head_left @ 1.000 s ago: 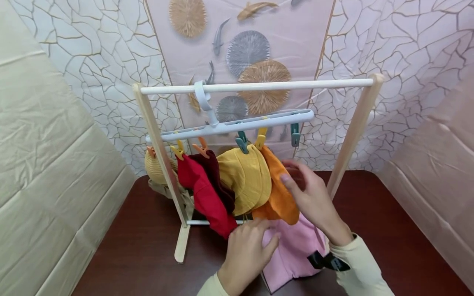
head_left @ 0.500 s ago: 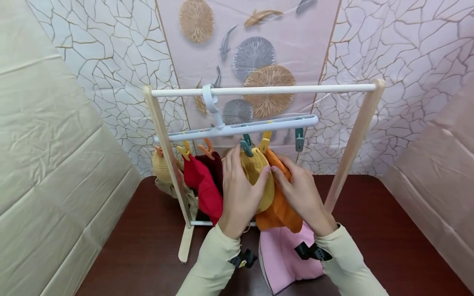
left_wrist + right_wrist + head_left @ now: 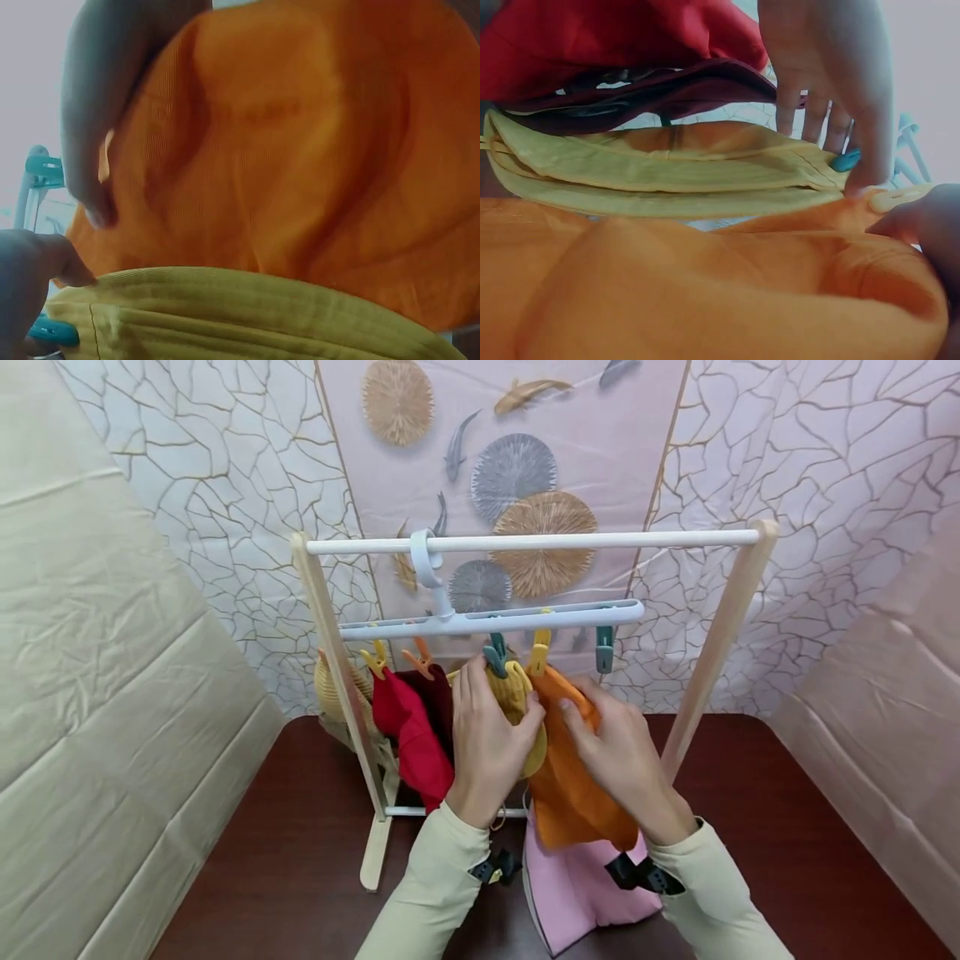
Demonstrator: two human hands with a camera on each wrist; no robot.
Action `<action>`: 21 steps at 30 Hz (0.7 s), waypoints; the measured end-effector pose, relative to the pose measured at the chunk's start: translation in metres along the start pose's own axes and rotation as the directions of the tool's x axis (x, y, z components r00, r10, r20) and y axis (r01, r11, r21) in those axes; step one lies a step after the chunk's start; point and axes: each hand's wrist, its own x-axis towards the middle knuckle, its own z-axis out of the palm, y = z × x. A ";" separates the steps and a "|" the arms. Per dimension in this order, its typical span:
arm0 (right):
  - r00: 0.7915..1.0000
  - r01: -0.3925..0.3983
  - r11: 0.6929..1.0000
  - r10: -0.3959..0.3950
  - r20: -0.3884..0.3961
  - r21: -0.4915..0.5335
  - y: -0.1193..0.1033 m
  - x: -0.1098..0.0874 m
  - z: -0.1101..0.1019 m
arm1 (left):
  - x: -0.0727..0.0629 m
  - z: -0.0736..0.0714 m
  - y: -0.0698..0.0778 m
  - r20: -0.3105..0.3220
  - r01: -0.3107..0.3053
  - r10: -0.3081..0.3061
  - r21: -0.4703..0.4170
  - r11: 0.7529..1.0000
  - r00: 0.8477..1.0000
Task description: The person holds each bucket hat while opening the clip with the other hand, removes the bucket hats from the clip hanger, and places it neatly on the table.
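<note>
Orange cloth hat [image 3: 558,785] hangs at the right hand [image 3: 622,756], caught at its top by a yellow clip [image 3: 539,656] that sits above the gap between the hands, and from where I'm standing it's held between that hand's thumb and fingers, though most of those fingers are hidden behind the cloth; the left hand [image 3: 491,735] has the yellow hat [image 3: 513,693] in much the same way, thumb on one side and fingers on the other, fairly narrow, near the hat's top under a teal clip [image 3: 495,656]. I'd judge the orange one light and soft, apt to fold or sag rather than break, and its matt weave shouldn't slip; a gentle pinch on the upper edge, just below the clip, looks the best hold, since a tug low down might drag it free. Counting up, I make it one orange hat and one yellow at the hands, one maroon piece [image 3: 437,702] and one red piece [image 3: 412,743] left of the left hand, one ribbed straw-coloured piece [image 3: 330,693] farther out that way, partly behind the single wooden rack [image 3: 339,668], and one pink piece [image 3: 585,893] on the table [image 3: 270,860] below the right hand; one hanger bar [image 3: 495,622] runs above both hands, with two yellow clips, two teal ones and, as far as I can see, two orange clips [image 3: 420,658], one almost hidden by the rack
</note>
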 end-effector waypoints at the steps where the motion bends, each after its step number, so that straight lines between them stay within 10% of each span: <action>1: 1.000 -0.004 1.000 0.004 -0.001 -0.003 0.001 -0.002 -0.002 | 0.000 0.000 -0.001 0.007 -0.009 0.009 0.001 1.000 1.000; 12: 0.978 0.109 0.969 -0.145 -0.151 -0.222 0.000 -0.025 -0.017 | -0.003 0.012 -0.004 0.061 -0.133 0.129 0.069 0.989 0.990; 15: 0.914 0.239 0.932 -0.311 -0.261 -0.274 -0.002 -0.023 -0.017 | -0.003 0.019 -0.002 0.054 -0.146 0.140 0.116 0.982 0.989; 19: 0.777 0.425 0.840 -0.530 -0.340 -0.338 -0.007 -0.008 -0.013 | -0.002 0.029 0.000 0.032 -0.157 0.154 0.159 0.975 0.988; 21: 0.750 0.459 0.796 -0.586 -0.309 -0.396 -0.008 0.002 -0.009 | -0.001 0.034 0.000 0.028 -0.162 0.160 0.159 0.974 0.987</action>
